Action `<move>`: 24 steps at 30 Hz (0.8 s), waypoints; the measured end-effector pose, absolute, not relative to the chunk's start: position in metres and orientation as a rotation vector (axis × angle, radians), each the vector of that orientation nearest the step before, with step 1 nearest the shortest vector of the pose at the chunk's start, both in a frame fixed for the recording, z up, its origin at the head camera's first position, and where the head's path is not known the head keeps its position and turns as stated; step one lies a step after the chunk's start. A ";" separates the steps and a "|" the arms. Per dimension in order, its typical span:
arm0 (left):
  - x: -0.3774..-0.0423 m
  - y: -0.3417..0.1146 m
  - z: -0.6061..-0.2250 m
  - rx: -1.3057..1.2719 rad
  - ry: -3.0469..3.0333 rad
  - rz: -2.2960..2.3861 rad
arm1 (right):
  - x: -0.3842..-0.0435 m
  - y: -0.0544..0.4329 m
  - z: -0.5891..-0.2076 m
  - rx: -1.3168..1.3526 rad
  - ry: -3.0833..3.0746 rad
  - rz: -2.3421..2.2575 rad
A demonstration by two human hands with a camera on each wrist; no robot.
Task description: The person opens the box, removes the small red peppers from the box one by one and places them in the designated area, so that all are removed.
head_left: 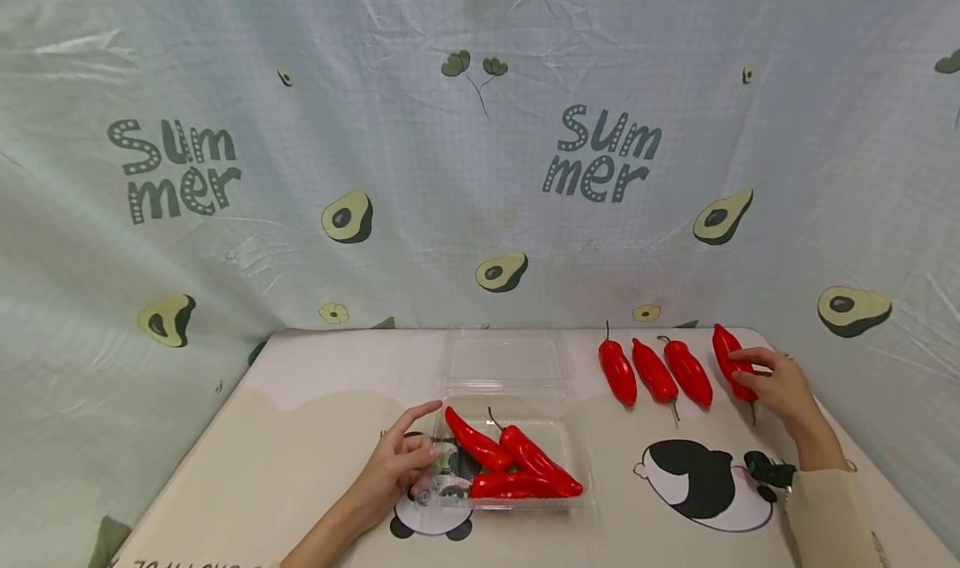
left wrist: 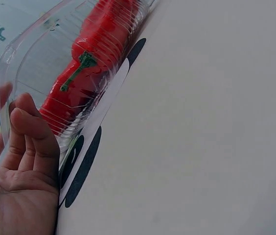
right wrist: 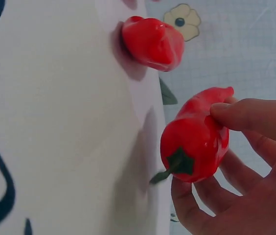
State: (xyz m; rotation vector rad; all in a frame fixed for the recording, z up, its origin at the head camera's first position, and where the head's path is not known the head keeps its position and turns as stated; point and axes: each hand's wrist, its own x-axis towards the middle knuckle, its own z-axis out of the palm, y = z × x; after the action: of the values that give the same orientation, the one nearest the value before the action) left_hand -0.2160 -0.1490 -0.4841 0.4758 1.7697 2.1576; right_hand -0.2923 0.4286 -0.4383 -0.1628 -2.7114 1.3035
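In the head view my left hand (head_left: 396,468) is at the left side of a clear plastic clamshell box (head_left: 577,443), index finger stretched along the rim. The left wrist view shows its other fingers (left wrist: 33,129) curled at the plastic wall, gripping the edge. Three shiny red peppers (head_left: 525,486) lie inside the box. At the far right, my right hand (head_left: 783,389) holds another red pepper (right wrist: 192,142) between thumb and fingers. Its green stem points away from the palm, and a shadow falls on the table beside it.
Three more red peppers (head_left: 654,371) lie in a row on the table, left of my right hand. The box's lid (head_left: 506,358) is folded back toward the rear. A printed curtain (head_left: 420,151) hangs behind the table (head_left: 315,460) and along its sides.
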 end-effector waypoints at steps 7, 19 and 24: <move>-0.217 -0.148 -0.484 0.472 1.768 2.159 | -0.295 0.434 -0.448 -0.205 -2.714 1.287; -0.217 -0.148 -0.485 0.480 1.763 2.163 | -0.301 0.431 -0.448 -0.278 -2.870 1.189; -0.217 -0.148 -0.485 0.472 1.768 2.159 | -0.302 0.432 -0.449 -0.256 -2.887 1.189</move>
State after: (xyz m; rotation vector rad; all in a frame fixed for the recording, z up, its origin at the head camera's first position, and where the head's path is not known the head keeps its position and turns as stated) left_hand -0.2172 -0.1478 -0.4847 0.4725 1.7678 2.1587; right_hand -0.3017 0.4320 -0.4495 -0.2562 -2.8868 1.1888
